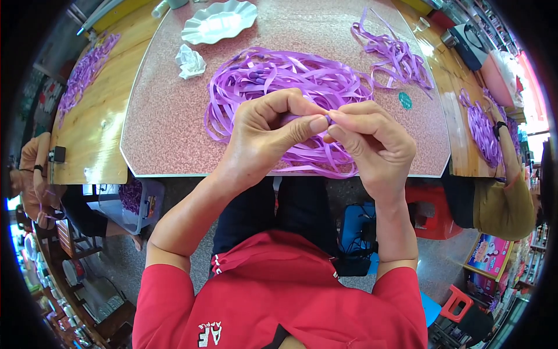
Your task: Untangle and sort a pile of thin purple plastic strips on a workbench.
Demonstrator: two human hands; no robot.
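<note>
Over the near part of the table, my left hand (264, 131) and my right hand (378, 142) meet fingertip to fingertip. Both are closed in a pinch on a small piece of purple ribbon (328, 120), most of it hidden by the fingers. Beneath and behind them lies a big loose heap of purple ribbon (302, 67), its loops spread across the table. A few darker purple bits (256, 75) sit on the heap. Whether the pinched piece joins the heap cannot be made out.
On the speckled pink tabletop (168, 128) are a white scalloped dish (221, 22), crumpled white tissue (190, 61), a green round sticker (405, 100) and a smaller ribbon bunch (395, 55). People sit at both sides; a co-worker's arm (511, 151) is near ribbons at right.
</note>
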